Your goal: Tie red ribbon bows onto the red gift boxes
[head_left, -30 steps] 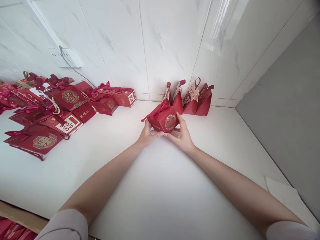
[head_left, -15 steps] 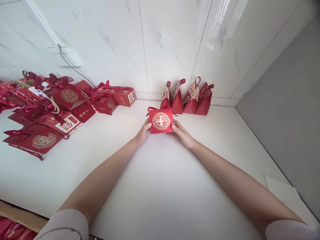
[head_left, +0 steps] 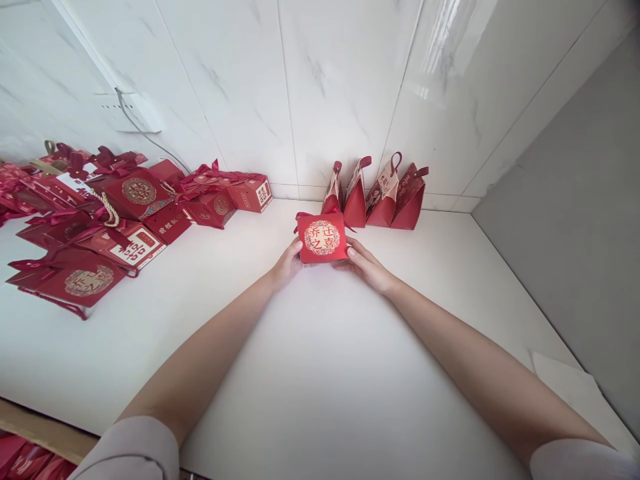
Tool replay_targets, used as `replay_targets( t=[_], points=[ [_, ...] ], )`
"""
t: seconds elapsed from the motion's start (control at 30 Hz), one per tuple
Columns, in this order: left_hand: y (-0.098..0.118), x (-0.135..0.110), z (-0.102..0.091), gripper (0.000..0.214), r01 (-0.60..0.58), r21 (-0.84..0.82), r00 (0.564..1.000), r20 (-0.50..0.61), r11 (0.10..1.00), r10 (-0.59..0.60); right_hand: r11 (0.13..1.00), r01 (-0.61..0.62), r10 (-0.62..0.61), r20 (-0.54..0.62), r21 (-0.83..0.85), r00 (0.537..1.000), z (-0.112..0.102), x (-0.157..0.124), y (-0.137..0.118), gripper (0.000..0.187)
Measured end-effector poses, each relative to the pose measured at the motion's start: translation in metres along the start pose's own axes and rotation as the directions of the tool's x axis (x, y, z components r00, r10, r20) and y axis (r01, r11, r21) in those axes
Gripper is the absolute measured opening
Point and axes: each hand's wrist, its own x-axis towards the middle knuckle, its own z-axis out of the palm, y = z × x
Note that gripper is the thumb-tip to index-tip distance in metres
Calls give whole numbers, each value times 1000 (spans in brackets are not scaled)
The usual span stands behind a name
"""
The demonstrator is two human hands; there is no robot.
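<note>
Between my two hands is a red gift box [head_left: 323,239] with a round cream-and-gold emblem and a dark red ribbon at its top. My left hand [head_left: 287,263] is closed on its left side, thumb at the edge. On the right side my right hand [head_left: 367,265] grips it, fingers partly beneath and behind. Just behind the box, a row of several pointed red boxes with loop handles [head_left: 383,200] stands against the wall; the held box partly covers the leftmost one. I cannot tell whether the held box touches the table.
A pile of red gift boxes [head_left: 100,227] with ribbons and cords fills the left of the white table [head_left: 320,373]. A socket with a grey cable [head_left: 150,137] is on the tiled wall. A white sheet [head_left: 575,387] lies at right; more red items [head_left: 30,457] show lower left.
The held box has shifted very slightly away from me and tilted back a little. My right hand's fingers have moved slightly lower around it.
</note>
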Motion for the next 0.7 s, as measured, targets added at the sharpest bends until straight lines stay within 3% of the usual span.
replay_targets(
  t=[0.13,0.23,0.43,0.7],
  points=[
    [12,-1,0,74,83,-193,994,-59,978,-96,1000,27,-26,64,-16,998,-1,-4,-4,66],
    [22,-3,-1,77,179,-264,983,4,948,-185,994,55,-44,126,-89,991,2,-7,-9,70],
    [24,-4,-6,93,309,-232,936,245,922,-252,982,84,-63,127,-171,990,6,-8,-10,89],
    [22,-1,-16,97,481,-233,863,295,845,-410,975,121,-109,74,-188,991,10,-7,-4,89]
  ],
)
